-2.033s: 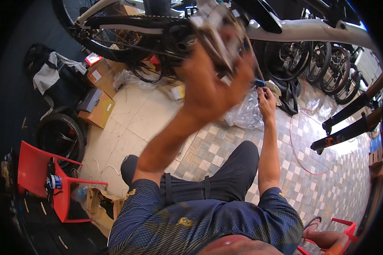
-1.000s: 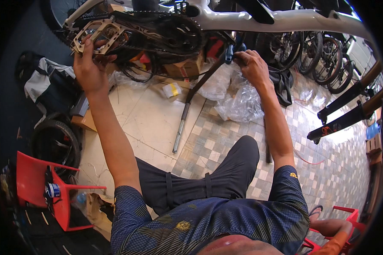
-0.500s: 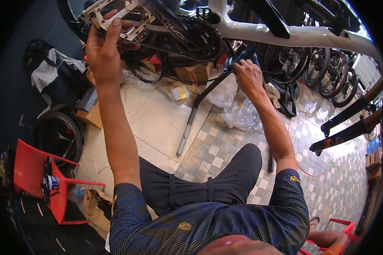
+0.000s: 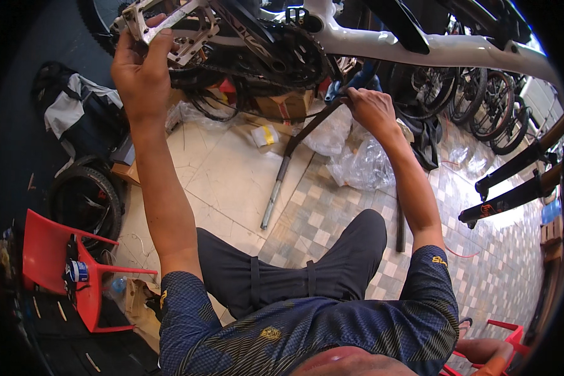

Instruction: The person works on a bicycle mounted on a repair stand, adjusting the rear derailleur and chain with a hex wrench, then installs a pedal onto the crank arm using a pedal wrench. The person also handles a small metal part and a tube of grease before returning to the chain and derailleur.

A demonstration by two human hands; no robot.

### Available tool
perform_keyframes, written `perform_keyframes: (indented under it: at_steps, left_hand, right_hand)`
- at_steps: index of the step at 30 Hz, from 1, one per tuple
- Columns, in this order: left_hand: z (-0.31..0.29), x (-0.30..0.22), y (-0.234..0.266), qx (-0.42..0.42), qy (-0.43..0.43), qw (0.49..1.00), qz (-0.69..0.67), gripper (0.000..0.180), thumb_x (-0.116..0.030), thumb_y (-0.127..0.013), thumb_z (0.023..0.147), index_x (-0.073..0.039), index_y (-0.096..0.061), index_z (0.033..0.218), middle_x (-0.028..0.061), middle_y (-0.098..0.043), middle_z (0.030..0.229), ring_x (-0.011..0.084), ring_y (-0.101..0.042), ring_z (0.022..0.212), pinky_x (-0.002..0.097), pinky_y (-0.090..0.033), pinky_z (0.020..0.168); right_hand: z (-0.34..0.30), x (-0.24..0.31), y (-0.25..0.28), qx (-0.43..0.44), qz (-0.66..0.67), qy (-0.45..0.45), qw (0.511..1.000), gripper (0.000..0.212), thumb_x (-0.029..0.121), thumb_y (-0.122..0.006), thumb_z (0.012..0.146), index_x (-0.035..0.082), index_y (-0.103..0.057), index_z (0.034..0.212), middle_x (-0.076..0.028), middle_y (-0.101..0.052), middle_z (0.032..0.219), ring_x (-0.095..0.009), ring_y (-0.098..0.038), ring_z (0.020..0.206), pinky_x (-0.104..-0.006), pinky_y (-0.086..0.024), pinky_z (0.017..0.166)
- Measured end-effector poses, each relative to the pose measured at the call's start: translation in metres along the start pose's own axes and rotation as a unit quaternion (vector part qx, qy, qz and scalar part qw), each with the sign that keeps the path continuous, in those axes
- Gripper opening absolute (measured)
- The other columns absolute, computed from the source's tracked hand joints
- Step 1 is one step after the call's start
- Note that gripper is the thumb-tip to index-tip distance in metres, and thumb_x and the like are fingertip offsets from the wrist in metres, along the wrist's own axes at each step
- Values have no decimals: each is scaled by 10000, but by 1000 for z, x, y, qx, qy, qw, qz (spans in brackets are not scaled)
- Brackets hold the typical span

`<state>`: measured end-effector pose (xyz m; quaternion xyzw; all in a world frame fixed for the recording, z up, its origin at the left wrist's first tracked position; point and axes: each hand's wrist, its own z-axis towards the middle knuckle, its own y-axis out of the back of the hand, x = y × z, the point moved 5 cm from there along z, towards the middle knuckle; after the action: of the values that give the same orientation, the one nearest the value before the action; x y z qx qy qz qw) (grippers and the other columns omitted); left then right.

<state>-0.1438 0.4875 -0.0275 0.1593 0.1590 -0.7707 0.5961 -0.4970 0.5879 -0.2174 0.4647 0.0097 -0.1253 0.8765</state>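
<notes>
My left hand (image 4: 143, 78) is closed on a silver platform pedal (image 4: 191, 45), thumb on the near side and fingers reaching into its cage. The pedal sits at the end of a black crank arm (image 4: 247, 37), which runs to a dark chainring (image 4: 304, 59) with the chain around it. Above hangs a white bicycle frame (image 4: 382, 47). My right hand (image 4: 371, 109) is closed, fingers curled, beside a blue part (image 4: 360, 81) at the top of a dark stand leg (image 4: 304, 133). What its fingers grip is hidden.
Clear plastic wrapping (image 4: 360, 163) and a cardboard box (image 4: 285, 106) lie beyond the stand. On the left are a red chair (image 4: 47, 250) and a loose tyre (image 4: 109, 194). Several bicycles line the far right, near a suspension fork (image 4: 504, 200). Another person's arm (image 4: 482, 351) shows at lower right.
My left hand and the pedal have shifted slightly left, the crank turning a little with them. My right hand has moved slightly right, still closed near the blue part.
</notes>
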Motion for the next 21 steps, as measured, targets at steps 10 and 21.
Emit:
perform_keyframes:
  at_steps: [10,21]
  left_hand:
    - [21,9,11,27,98,978,184,326,-333,-733,906,-24,-684,995,50,-676,763,78,-591,676,236,-435,604]
    - [20,-13,-2,37,61,981,182,304,-307,-747,907,-13,-671,923,2,-633,702,69,-559,627,216,-439,578]
  right_hand:
    - [4,-9,34,58,-16,-24,998,306,384,-595,933,119,-720,844,-128,-705,785,-306,-701,747,-411,-533,639]
    - [-20,-14,2,-35,66,-77,994,310,420,-659,904,120,-660,825,-89,-685,760,-304,-682,735,-421,-520,638]
